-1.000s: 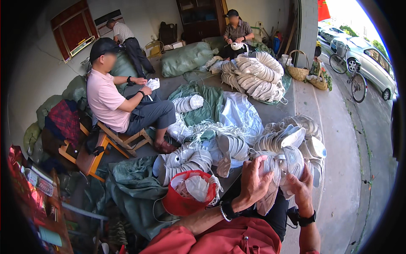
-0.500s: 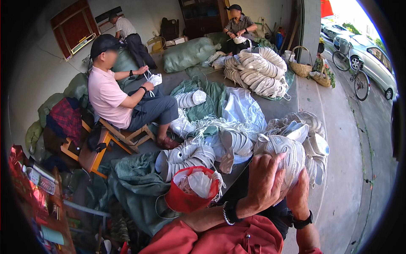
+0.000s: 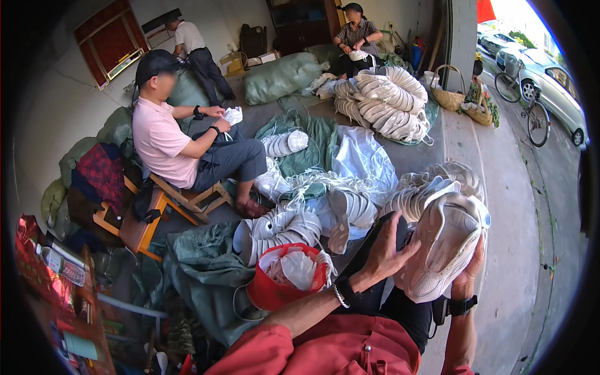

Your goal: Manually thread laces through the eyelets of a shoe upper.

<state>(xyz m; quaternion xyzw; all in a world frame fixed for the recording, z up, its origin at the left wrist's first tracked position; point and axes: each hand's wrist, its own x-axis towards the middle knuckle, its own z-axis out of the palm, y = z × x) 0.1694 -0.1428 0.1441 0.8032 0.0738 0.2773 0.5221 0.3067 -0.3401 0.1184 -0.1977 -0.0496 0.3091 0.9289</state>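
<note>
So the white mesh shoe upper (image 3: 440, 250) is held up in the air, to the right of the red bucket (image 3: 273, 292), toe toward the wearer, opening facing up. The right hand (image 3: 472, 262) is wrapped around the upper's side farthest from the bucket; most of its fingers are hidden behind, so I can't tell how hard they press. The left hand (image 3: 382, 251) is on the bucket side of the upper, fingers spread and not closed around anything. Its thumb points at the mesh, but can't tell if it actually touches.

For handling it, I'd let the right hand carry the weight and keep the left one light, working along the collar rather than squeezing the toe. That mesh looks like it'd dent easily.

Room-wise, watch the bucket's right rim: loose white strings (image 3: 326, 259) hang over it and could snag a sleeve. A stack of uppers (image 3: 284, 232) sits just beyond the bucket, and another pile (image 3: 453, 178) lies beyond it and to the right, behind the held one, so reaching forward is tight. A green sack (image 3: 203, 269) crowds the bucket's left. Concrete paving (image 3: 515, 250) runs well right of the bucket, so I'd swing elbows that way.
</note>
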